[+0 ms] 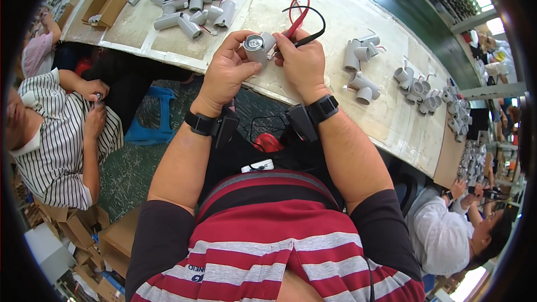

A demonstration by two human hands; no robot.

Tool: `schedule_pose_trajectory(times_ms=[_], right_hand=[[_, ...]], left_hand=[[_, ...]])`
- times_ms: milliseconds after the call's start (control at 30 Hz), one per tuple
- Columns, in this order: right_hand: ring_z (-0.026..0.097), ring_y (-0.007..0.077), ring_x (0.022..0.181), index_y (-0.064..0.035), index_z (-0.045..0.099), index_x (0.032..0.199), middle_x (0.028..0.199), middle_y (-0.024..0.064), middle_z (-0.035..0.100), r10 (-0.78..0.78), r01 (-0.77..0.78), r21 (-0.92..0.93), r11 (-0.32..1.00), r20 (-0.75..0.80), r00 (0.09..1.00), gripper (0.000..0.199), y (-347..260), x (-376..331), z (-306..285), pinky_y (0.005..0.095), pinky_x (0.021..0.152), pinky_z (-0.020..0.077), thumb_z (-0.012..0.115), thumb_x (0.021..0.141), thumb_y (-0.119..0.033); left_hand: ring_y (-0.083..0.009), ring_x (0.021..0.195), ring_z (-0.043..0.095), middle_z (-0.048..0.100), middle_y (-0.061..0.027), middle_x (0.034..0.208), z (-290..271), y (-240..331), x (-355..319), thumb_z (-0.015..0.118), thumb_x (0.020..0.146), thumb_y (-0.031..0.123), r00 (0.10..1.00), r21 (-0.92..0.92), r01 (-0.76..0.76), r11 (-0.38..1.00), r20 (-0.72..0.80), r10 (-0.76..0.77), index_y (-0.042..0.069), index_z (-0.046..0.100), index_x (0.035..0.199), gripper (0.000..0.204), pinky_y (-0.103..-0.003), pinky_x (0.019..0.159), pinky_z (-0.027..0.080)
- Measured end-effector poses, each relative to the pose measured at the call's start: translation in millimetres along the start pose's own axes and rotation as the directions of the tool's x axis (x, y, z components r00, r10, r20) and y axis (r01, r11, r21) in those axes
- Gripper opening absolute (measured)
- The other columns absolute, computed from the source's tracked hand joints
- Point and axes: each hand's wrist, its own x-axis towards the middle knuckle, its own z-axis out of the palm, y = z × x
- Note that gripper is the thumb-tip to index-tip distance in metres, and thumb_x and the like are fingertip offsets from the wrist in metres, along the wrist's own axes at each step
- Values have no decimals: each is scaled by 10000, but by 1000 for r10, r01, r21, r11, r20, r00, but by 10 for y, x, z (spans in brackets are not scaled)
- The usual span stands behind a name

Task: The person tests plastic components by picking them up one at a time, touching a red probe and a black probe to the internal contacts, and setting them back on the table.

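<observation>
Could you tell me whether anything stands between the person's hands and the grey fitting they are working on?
Nothing visible does. The left hand already grips the grey fitting, and the right hand touches its side while holding the probes.

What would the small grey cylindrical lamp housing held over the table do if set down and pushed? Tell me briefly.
The small grey cylindrical lamp housing looks rigid. Probably light: the left hand grips it with fingertips. Laid sideways, its round body may roll; its wires, near the right hand, might drag.
</observation>
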Motion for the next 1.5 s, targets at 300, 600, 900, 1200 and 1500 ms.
schedule_pose_trajectory(times_ms=[300, 600, 900, 1200, 1500], right_hand=[[645, 101, 617, 14, 732, 965, 758, 41, 709, 6, -6, -6, 1000, 0, 1000, 212, 9, 0, -2, 251, 561, 524, 730, 974, -198], [655, 112, 640, 20, 725, 974, 798, 51, 714, -4, 4, -7, 1000, -1, 1000, 209, 26, -15, -15, 255, 573, 532, 714, 987, -189], [649, 112, 638, 18, 717, 984, 803, 50, 712, -20, 20, -32, 999, 1, 1000, 203, 68, 11, -18, 253, 565, 521, 708, 991, -185], [637, 127, 563, 15, 697, 885, 691, 59, 686, -38, 40, 61, 997, -36, 999, 230, 33, -27, 38, 274, 523, 503, 714, 975, -196], [660, 144, 621, 12, 698, 995, 798, 80, 707, 32, -10, 224, 975, -95, 995, 202, -339, 166, -484, 271, 550, 547, 729, 976, -186]], left_hand=[[-170, 1189, 621, 637, -95, 1290, 22, 18, -8, 663, 856, -135, 1000, 16, -3, 1000, 6, 3, 55, 523, 1397, 590, -304, 1011, 524], [-159, 1179, 623, 642, -92, 1286, 54, 16, -13, 700, 881, -104, 1000, 7, -12, 1000, 11, 12, 60, 525, 1402, 574, -291, 995, 529], [-165, 1093, 660, 660, -84, 1227, 93, -24, 2, 748, 892, -66, 998, 49, -47, 998, -28, 49, 74, 542, 1384, 552, -299, 942, 561], [-144, 976, 675, 678, -65, 1157, 216, -31, -33, 768, 895, -37, 970, 280, -164, 946, -129, 207, 60, 583, 1320, 473, -286, 878, 571], [-142, 828, 662, 721, -85, 977, -1263, 690, 325, 753, 957, 135, 585, 464, -188, 866, -655, 478, -21, 646, 1148, 269, -277, 769, 531]])
